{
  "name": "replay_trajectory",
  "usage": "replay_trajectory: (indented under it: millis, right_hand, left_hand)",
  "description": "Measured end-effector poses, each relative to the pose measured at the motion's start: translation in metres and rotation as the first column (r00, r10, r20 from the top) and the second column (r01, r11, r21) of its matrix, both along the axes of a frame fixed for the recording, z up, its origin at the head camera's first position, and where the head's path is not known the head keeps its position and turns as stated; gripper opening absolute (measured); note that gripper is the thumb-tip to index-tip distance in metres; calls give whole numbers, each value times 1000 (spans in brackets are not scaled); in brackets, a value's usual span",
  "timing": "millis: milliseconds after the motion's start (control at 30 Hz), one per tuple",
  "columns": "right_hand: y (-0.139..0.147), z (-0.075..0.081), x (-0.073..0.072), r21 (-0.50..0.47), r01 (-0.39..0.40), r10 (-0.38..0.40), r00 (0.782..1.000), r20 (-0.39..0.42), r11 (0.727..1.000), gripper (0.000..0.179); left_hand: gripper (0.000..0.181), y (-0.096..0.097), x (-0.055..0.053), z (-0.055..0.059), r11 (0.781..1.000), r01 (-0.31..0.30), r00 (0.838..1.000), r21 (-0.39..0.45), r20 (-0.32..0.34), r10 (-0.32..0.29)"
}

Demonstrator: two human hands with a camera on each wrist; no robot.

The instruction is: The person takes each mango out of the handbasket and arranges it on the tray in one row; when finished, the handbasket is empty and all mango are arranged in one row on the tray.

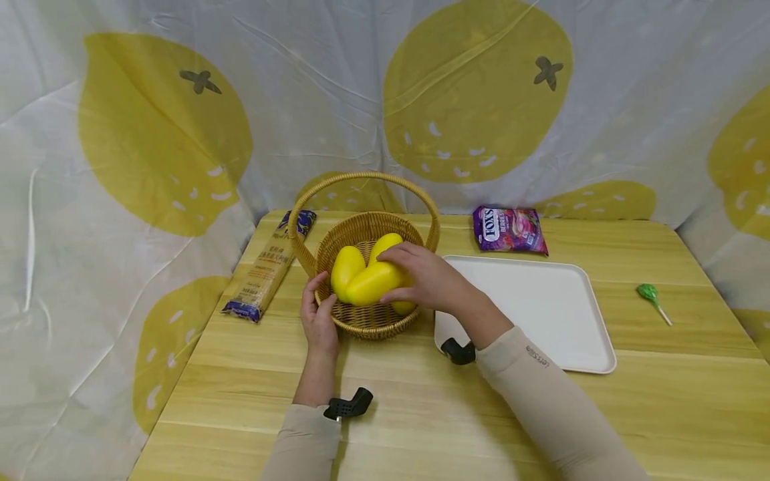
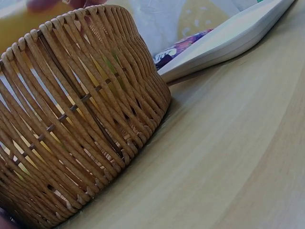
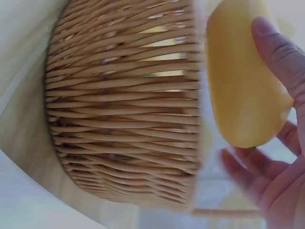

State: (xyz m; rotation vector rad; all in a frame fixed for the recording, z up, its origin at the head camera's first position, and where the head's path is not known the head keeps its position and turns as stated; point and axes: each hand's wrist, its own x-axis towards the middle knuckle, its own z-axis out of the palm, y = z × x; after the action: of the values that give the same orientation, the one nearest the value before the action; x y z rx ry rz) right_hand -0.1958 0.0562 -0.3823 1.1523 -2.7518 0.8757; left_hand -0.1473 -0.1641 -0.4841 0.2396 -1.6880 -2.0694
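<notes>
A round wicker basket (image 1: 373, 327) with a tall arched handle stands on the table, several yellow mangoes inside. My left hand (image 1: 320, 323) grips its near left rim; the left wrist view shows the woven basket side (image 2: 86, 109) with fingertips at its upper edge. Over the basket's right side, my right hand (image 1: 430, 275) holds a yellow mango (image 1: 374, 283) lying at a slant, thumb on the near side and fingers over the far side. Up close in the right wrist view, this mango (image 3: 243, 76) is just above the rim. Other mangoes (image 1: 347, 266) sit behind and below it.
To the right of the basket lies a white tray (image 1: 529, 314), partly under my right forearm. Behind it is a purple Fox's candy bag (image 1: 511, 230). A green lollipop (image 1: 648, 292) lies far right, a spaghetti packet (image 1: 265, 270) left. Lemon-print curtains enclose the table.
</notes>
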Motion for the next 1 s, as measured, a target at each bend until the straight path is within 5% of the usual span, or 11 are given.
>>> replay_trajectory:
  millis: [300,633,800,1000]
  right_hand:
    - [28,10,27,-154,40,-22,993,119,987,67]
    - [47,4,45,-254,34,18,979,201,967,65]
    - [52,-1,53,-362,32,86,949,304,932,66]
    - [55,-13,62,-529,-8,233,903,360,848,48]
  left_hand:
    - [45,0,1,3,999,-5,1000,36,1,5]
    - [44,-1,2,1,1000,-9,1000,22,2,9]
    - [44,0,2,1,1000,-9,1000,18,-4,9]
    - [44,1,0,1,1000,-7,1000,19,-22,7]
